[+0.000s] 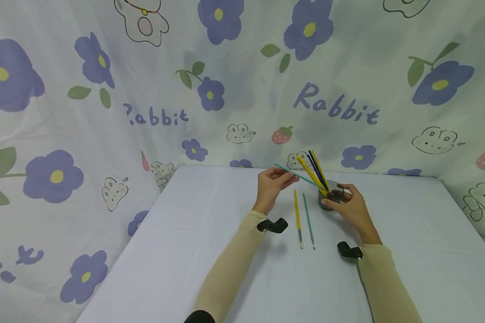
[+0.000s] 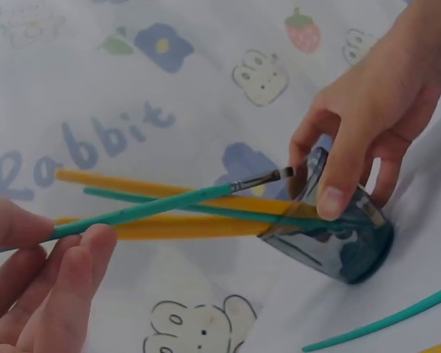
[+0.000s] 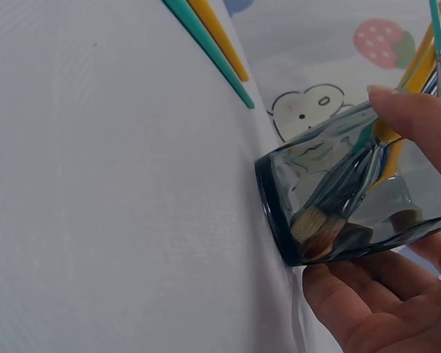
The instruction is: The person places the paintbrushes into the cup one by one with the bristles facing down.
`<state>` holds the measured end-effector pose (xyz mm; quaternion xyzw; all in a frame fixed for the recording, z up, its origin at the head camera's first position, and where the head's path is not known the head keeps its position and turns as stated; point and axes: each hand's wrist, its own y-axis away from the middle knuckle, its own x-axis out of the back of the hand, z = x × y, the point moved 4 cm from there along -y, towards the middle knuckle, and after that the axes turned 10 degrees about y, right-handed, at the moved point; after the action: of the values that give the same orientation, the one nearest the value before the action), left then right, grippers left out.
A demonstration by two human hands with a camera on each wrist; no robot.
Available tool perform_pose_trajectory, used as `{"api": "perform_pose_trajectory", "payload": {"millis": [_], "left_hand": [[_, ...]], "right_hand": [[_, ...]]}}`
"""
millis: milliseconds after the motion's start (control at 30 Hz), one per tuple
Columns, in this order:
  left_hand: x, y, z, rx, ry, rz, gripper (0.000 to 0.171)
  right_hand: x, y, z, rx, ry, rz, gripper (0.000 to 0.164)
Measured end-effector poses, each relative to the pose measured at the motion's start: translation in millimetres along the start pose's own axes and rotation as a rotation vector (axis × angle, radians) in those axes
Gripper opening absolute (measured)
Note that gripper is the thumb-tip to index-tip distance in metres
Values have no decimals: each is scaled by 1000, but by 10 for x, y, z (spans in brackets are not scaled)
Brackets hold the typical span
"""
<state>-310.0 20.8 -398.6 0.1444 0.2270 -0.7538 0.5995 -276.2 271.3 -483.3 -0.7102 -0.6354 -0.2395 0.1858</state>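
Observation:
My left hand [image 1: 271, 187] pinches a teal paintbrush [image 2: 165, 206] by its handle between thumb and fingers. The brush's flat bristle tip points toward a smoky glass tumbler [image 2: 360, 254] and, in the left wrist view, overlaps the space just outside its rim. Thumb and fingers of my right hand [image 1: 354, 210] grip the tumbler around its sides, near the rim. Several paintbrushes [image 1: 309, 168], with yellow, teal and dark handles, lean in the glass. Through its wall, the right wrist view shows their bristles [image 3: 320, 228] down at the bottom.
On the white tabletop [image 1: 210, 233], a yellow paintbrush [image 1: 297, 213] and a teal paintbrush [image 1: 308, 217] lie side by side between my forearms, bristles toward me. Behind the table's far edge hangs a cloth [image 1: 250, 80] printed with flowers and rabbits.

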Motion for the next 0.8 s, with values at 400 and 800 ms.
{"api": "perform_pose_trajectory", "payload": {"millis": [400,800], "left_hand": [[-257,-82,28,-71,-116,-38,25],[-350,-124,-4,-95,-200,-33,13]], "right_hand": [[1,6,-7,-4,17,0,99],[3,11,-11,10,19,2,99]]}}
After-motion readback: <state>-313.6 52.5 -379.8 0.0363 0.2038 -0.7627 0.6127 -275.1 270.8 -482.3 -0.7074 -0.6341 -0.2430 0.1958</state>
